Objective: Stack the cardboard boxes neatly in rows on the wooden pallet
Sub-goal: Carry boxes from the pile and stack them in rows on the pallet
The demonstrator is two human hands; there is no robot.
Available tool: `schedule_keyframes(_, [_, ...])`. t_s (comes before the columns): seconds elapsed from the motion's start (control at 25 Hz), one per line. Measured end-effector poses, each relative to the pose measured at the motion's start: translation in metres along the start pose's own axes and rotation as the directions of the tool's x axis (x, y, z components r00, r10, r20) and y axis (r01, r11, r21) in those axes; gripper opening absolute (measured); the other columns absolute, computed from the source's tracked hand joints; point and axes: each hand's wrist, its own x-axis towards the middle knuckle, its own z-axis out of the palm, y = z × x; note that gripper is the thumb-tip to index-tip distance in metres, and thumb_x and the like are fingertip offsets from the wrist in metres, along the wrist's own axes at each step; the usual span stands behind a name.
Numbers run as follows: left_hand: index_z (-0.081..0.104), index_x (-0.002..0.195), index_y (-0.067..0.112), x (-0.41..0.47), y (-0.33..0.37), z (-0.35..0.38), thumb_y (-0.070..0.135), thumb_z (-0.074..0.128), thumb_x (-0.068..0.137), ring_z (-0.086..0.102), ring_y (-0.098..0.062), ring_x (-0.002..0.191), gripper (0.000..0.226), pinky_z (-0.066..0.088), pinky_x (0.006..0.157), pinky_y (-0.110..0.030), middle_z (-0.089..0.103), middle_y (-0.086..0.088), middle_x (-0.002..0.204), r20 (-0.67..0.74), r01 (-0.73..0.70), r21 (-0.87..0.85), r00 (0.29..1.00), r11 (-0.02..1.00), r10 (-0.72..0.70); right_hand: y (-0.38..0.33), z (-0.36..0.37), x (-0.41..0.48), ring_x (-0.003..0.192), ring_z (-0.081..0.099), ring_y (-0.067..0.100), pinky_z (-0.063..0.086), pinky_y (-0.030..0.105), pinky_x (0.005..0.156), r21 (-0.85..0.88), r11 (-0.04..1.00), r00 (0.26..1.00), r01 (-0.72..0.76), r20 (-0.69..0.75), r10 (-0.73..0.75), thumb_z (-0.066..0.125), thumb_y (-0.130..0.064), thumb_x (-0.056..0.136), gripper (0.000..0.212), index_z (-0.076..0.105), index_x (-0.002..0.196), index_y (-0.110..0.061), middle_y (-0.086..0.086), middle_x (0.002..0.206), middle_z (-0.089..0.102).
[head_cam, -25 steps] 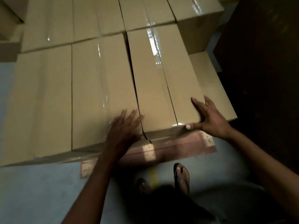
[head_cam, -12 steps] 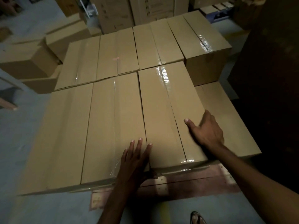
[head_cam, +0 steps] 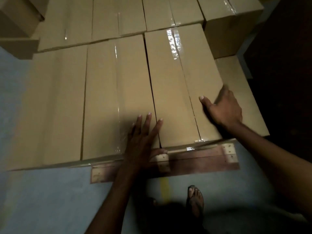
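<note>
Cardboard box [head_cam: 168, 81] | left hand [head_cam: 141, 139] flat atop, fingers spread | right hand [head_cam: 224, 108] clasps edge

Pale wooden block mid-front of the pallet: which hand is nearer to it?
Left. The left hand lies flat just above the block, thumb almost at it; the right hand grips the right edge of the taped box, farther off.
</note>
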Motion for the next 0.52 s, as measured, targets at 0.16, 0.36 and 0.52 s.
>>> schedule_keyframes(0.16, [0.013, 0.163, 0.038, -0.004, -0.001, -0.013, 0.071, 0.072, 0.074, -0.005, -0.034, 0.158, 0.112, 0.014, 0.122, -0.053, -0.002, -0.003, 0.173, 0.092, 0.022, -0.104, 0.996, 0.994, -0.012, -0.001, -0.013, -0.019, 0.152, 0.022, 0.038, 0.024, 0.059, 0.118, -0.089, 0.993, 0.997, 0.073, 0.044, -0.069, 0.047, -0.081, 0.087, 0.102, 0.019, 0.161, -0.017, 0.014, 0.168, 0.017])
schedule_keyframes(0.36, [0.014, 0.163, 0.038, -0.004, -0.003, -0.017, 0.069, 0.069, 0.078, -0.005, -0.034, 0.158, 0.106, 0.015, 0.12, -0.056, 0.006, 0.007, 0.172, 0.116, 0.016, -0.106, 0.993, 0.994, -0.003, 0.022, -0.009, -0.085, 0.152, 0.018, 0.04, 0.024, 0.064, 0.115, -0.06, 0.998, 0.993, 0.014, 0.114, -0.007, 0.048, -0.085, 0.085, 0.093, 0.02, 0.161, -0.04, 0.01, 0.171, 0.005])
schedule_keyframes(0.52, [0.018, 0.162, 0.036, -0.003, 0.0, -0.017, 0.072, 0.062, 0.081, 0.004, -0.035, 0.157, 0.1, 0.015, 0.12, -0.056, 0.017, 0.009, 0.17, 0.07, -0.024, -0.079, 0.997, 0.997, 0.03, 0.029, -0.015, -0.086, 0.153, 0.019, 0.037, 0.025, 0.057, 0.118, 0.016, 1.0, 0.992, 0.01, 0.127, -0.012, 0.055, -0.08, 0.086, 0.089, 0.025, 0.16, -0.042, 0.007, 0.171, 0.008])
